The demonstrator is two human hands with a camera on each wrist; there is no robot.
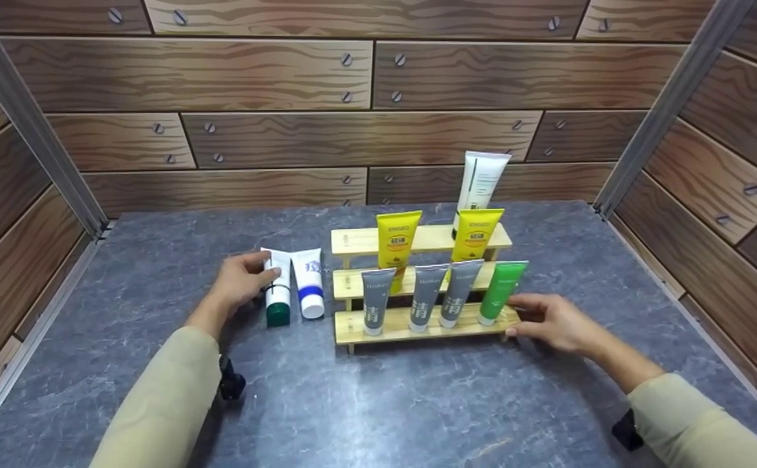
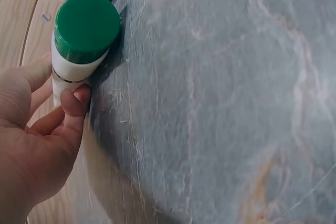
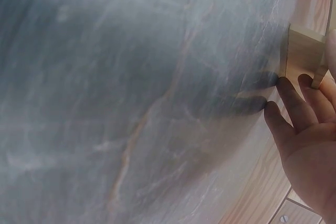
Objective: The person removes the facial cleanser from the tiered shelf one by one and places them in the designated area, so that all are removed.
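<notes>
Fingers [image 1: 250, 259] of the left hand [image 1: 233, 284] pinched a white squeeze tube with a dark-green cap [image 1: 279, 295] near its flat end. I read its long axis as running away from the wearer, cap nearest and flat end towards the plank-patterned wall [image 1: 222, 71]. It was at the table's [image 1: 378, 416] left; whether it was raised at all I couldn't tell. Just beside it, on the right, lay a white tube with a blue band [image 1: 307, 268], and farther right stood a pale-wood, three-step rack [image 1: 354, 330]. So the rack lay across that second tube from the held one. At its far end my right hand [image 1: 557, 323] gripped the corner of the lowest step, beside a bright-green tube [image 1: 504, 292].

From the left wrist I saw the cap's round end face-on, foreshortened overhead. From the right wrist I saw a wooden end piece [image 3: 306, 51] under the step, which the head view hid.
</notes>
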